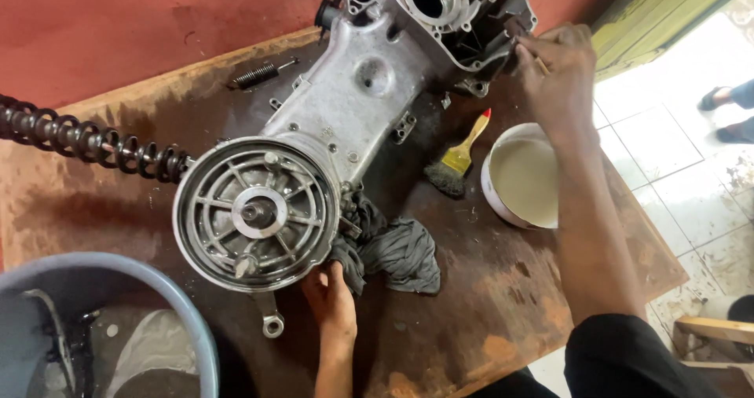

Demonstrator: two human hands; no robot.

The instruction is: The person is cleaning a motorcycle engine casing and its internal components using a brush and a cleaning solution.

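Grey cast-aluminium scooter engine casing (pixel 353 107), mid-bench. Right hand (pixel 559 72) at far end, pinching thin stick-like tool, tip hidden. Left hand (pixel 331 297) at near end, gripping dark grey rag (pixel 393 249). Advisable: casing steadied, strokes short.

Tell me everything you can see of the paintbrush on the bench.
The paintbrush has a yellow handle, seemingly wood, with a red tip and dark, splayed, dirty-looking bristles. It lies flat on the stained wooden bench, handle pointing up-right, between the engine casing and the white bowl. Neither hand touches it.
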